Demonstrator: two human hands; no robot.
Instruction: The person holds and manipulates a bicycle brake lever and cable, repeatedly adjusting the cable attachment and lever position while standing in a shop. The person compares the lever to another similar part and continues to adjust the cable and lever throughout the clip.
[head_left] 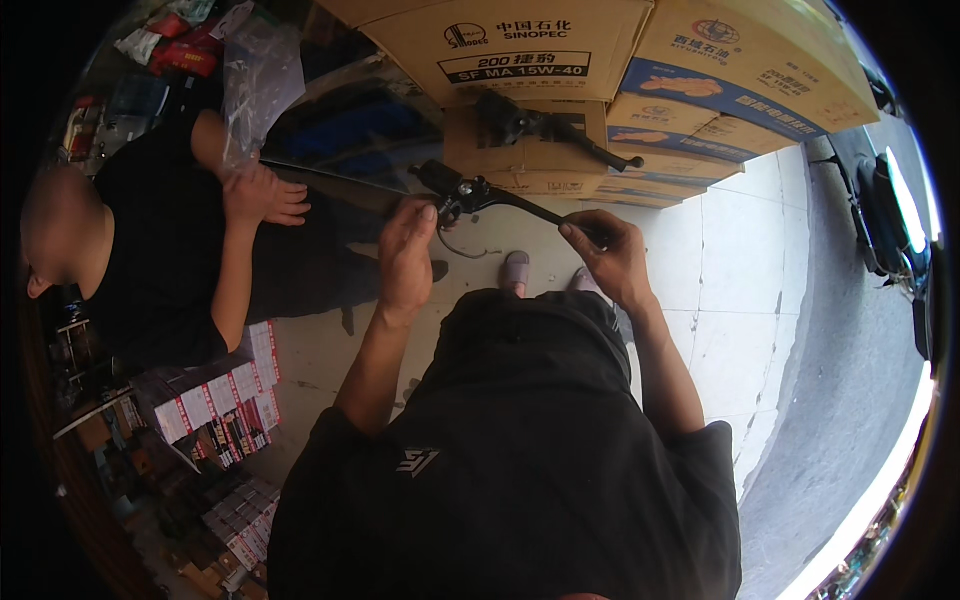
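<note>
I hold a black brake lever assembly (490,197) in front of me with both hands. My left hand (405,255) grips its clamp end near the perch, with a short cable loop hanging just below. My right hand (612,258) pinches the tip of the long lever blade. A second black lever assembly (540,127) lies on the cardboard boxes behind.
Stacked brown cardboard boxes (560,60) stand ahead. A seated person in black (160,250) is at my left, one hand on a knee beside a long thin rod (330,178). Small boxed parts (220,410) crowd the lower left. Pale floor tiles (740,260) and a dark vehicle (885,220) lie to the right.
</note>
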